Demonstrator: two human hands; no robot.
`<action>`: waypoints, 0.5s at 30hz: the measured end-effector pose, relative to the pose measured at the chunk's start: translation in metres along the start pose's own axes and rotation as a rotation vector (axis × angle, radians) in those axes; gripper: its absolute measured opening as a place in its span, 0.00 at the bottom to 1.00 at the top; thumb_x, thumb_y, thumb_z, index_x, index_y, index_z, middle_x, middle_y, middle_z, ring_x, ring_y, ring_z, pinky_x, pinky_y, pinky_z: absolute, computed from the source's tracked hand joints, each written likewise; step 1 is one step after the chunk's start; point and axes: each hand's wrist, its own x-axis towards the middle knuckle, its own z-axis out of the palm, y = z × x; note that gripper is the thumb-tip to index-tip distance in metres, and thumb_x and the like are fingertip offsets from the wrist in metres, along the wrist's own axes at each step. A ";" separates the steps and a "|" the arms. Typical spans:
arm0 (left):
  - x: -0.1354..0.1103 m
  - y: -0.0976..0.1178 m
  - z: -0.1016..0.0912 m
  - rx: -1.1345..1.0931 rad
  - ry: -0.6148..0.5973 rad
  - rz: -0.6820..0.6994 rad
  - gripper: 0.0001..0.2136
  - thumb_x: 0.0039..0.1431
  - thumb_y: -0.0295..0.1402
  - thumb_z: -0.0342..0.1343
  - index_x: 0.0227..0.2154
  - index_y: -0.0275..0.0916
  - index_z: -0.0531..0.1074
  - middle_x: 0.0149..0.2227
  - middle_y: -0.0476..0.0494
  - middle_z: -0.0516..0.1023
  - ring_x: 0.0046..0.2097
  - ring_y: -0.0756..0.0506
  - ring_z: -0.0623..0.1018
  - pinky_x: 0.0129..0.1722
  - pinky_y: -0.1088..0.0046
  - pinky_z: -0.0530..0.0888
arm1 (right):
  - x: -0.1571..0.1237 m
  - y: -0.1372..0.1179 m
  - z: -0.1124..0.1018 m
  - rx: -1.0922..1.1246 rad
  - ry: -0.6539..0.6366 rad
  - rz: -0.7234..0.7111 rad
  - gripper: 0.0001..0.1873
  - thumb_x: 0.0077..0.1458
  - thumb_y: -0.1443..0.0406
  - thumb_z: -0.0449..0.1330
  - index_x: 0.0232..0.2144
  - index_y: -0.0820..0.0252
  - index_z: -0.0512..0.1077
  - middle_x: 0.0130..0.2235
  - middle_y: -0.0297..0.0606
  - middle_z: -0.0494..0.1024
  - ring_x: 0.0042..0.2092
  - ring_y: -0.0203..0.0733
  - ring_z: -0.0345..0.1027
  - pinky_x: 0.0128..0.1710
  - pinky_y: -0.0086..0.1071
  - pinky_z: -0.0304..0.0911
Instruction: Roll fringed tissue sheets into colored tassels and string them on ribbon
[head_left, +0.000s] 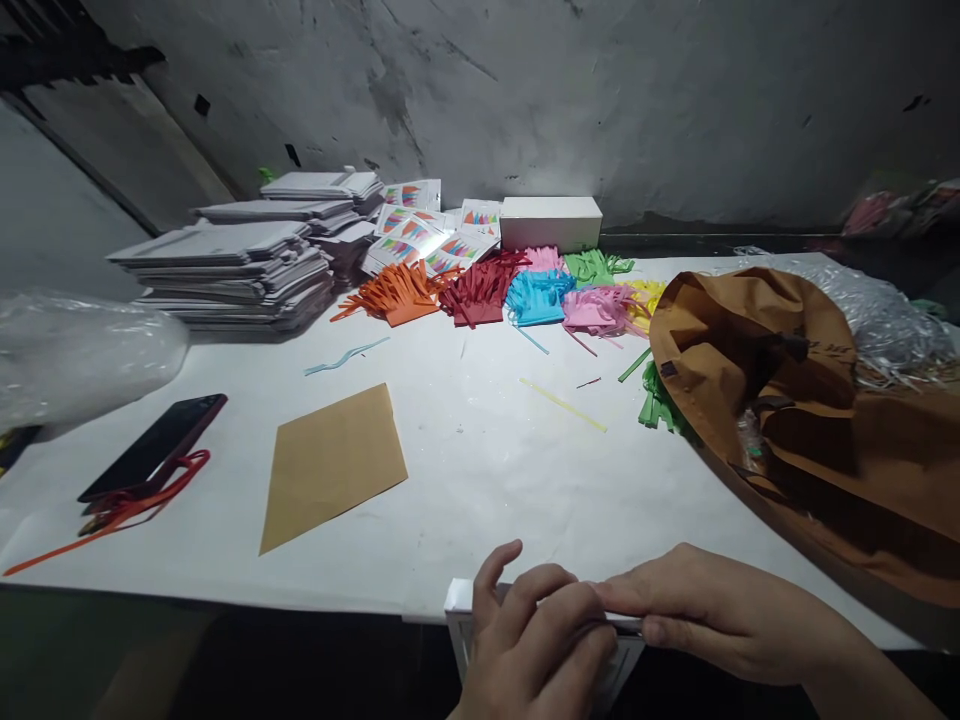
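At the table's near edge both my hands hold a small white card packet [459,598]. My left hand [536,645] wraps its fingers over the top of it. My right hand [720,610] pinches its right end from the side. Most of the packet is hidden under my fingers. A brown paper envelope [334,460] lies flat on the white table [480,480] to the left of my hands. Further back lie piles of coloured paper strips: orange [397,290], dark red [480,288], blue [536,297], pink [596,308] and green [592,266].
Stacks of white cards [232,270] stand at the back left, with printed cards [420,235] and a white box [551,222] behind the strips. A phone [154,447] on an orange lanyard lies left. A brown bag [795,400] and clear plastic [877,310] fill the right side.
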 end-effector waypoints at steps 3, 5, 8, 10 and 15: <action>0.001 0.005 0.006 -0.033 0.153 -0.086 0.10 0.61 0.19 0.55 0.31 0.41 0.74 0.32 0.52 0.82 0.37 0.48 0.78 0.60 0.57 0.62 | -0.001 0.000 0.000 0.004 0.006 0.024 0.25 0.72 0.66 0.49 0.67 0.45 0.60 0.61 0.34 0.73 0.60 0.39 0.68 0.59 0.31 0.61; 0.001 0.009 0.010 -0.050 0.228 -0.136 0.11 0.63 0.19 0.53 0.29 0.40 0.74 0.31 0.51 0.81 0.36 0.49 0.78 0.59 0.57 0.63 | -0.001 0.002 0.001 0.006 -0.001 0.041 0.25 0.72 0.64 0.49 0.68 0.44 0.58 0.63 0.35 0.71 0.61 0.40 0.68 0.60 0.33 0.61; 0.001 0.011 0.011 -0.056 0.221 -0.126 0.12 0.64 0.19 0.53 0.28 0.39 0.75 0.31 0.51 0.81 0.36 0.50 0.78 0.60 0.58 0.62 | -0.001 0.006 0.002 0.018 0.010 0.021 0.25 0.72 0.64 0.50 0.68 0.43 0.58 0.63 0.35 0.71 0.60 0.42 0.69 0.59 0.35 0.63; 0.000 0.011 0.010 -0.060 0.212 -0.116 0.12 0.64 0.19 0.53 0.28 0.39 0.75 0.31 0.52 0.81 0.36 0.50 0.78 0.60 0.58 0.62 | -0.001 0.008 0.003 0.042 0.048 -0.008 0.25 0.72 0.65 0.50 0.68 0.43 0.59 0.62 0.35 0.72 0.60 0.42 0.69 0.60 0.36 0.63; -0.002 0.010 0.009 -0.065 0.221 -0.133 0.12 0.65 0.21 0.53 0.29 0.39 0.76 0.31 0.51 0.82 0.36 0.49 0.78 0.58 0.58 0.63 | -0.004 0.007 0.005 -0.058 0.075 -0.052 0.33 0.68 0.66 0.57 0.69 0.39 0.53 0.65 0.33 0.68 0.62 0.42 0.67 0.61 0.34 0.63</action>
